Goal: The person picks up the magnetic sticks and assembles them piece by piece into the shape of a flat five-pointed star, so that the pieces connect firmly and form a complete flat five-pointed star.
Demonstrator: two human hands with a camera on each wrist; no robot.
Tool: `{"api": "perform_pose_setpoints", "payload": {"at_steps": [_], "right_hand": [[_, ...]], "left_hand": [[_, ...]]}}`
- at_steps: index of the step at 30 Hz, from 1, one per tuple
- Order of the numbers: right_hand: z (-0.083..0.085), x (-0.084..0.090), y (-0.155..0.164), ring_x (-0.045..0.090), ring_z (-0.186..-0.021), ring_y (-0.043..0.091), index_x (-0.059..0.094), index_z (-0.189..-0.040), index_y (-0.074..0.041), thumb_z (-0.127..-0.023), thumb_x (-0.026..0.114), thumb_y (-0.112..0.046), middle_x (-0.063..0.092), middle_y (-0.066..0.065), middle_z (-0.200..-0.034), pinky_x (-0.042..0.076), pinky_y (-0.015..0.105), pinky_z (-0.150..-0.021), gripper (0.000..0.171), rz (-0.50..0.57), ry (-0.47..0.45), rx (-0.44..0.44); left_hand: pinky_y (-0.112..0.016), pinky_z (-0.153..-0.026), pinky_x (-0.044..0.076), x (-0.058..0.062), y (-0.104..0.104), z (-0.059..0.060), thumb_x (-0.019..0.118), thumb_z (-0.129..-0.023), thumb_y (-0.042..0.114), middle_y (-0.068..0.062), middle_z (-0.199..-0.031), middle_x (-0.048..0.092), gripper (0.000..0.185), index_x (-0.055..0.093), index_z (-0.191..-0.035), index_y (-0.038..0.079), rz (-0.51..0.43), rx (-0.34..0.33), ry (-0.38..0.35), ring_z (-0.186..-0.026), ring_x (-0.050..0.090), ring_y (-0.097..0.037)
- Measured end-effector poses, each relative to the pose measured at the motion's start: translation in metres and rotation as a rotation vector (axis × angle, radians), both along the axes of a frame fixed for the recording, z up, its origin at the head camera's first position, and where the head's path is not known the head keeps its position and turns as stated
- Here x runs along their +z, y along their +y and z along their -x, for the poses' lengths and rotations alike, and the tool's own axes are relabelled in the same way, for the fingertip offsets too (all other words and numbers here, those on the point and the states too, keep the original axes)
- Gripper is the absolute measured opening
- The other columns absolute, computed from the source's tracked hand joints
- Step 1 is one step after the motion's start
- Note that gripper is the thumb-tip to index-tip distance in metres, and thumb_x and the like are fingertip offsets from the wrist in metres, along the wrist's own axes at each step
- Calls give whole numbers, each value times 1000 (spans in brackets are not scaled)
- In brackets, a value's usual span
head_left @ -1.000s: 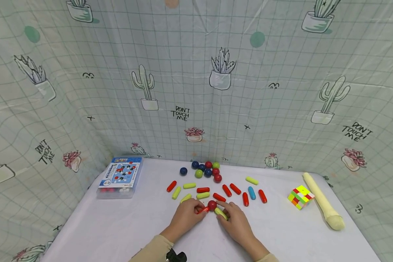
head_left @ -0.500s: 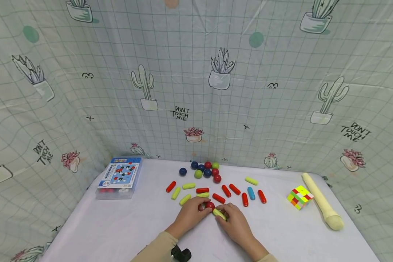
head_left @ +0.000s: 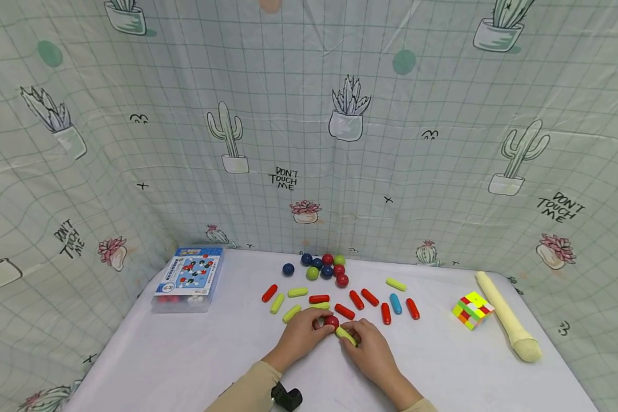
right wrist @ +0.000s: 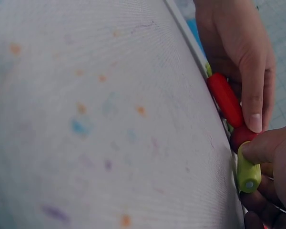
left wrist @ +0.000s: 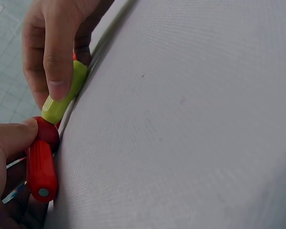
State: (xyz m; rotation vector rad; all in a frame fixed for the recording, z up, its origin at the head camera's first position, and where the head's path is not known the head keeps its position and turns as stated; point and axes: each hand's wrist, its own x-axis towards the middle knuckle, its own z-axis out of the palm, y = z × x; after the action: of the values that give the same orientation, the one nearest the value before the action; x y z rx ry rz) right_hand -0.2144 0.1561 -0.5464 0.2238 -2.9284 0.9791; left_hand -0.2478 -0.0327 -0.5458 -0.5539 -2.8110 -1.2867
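The left hand pinches a smooth red plastic stick. The right hand pinches a smooth green plastic stick. Both touch a shiny red ball on the soft white table cloth, near the cactus curtain.

Light is bright, even and soft, leaving only faint shadows on the white table. The head view bows at its edges, bending the grid on the backdrop behind the table. Both wrist views sit too close: the tabletop blurs, with speckled colour noise.
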Motion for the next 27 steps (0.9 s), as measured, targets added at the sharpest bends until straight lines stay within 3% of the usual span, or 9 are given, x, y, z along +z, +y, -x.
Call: {"api": "perform_pose_setpoints", "payload": {"at_steps": [27], "right_hand": [[0, 1, 0, 48, -75, 10, 74, -113, -13, -89, 79, -20, 53, -8, -83, 44, 24, -66, 25, 5, 1, 0]], "left_hand": [[-22, -63, 41, 1, 0, 0, 77, -92, 28, 12, -86, 58, 32, 73, -122, 16, 13, 8, 8, -73, 48, -5]]}}
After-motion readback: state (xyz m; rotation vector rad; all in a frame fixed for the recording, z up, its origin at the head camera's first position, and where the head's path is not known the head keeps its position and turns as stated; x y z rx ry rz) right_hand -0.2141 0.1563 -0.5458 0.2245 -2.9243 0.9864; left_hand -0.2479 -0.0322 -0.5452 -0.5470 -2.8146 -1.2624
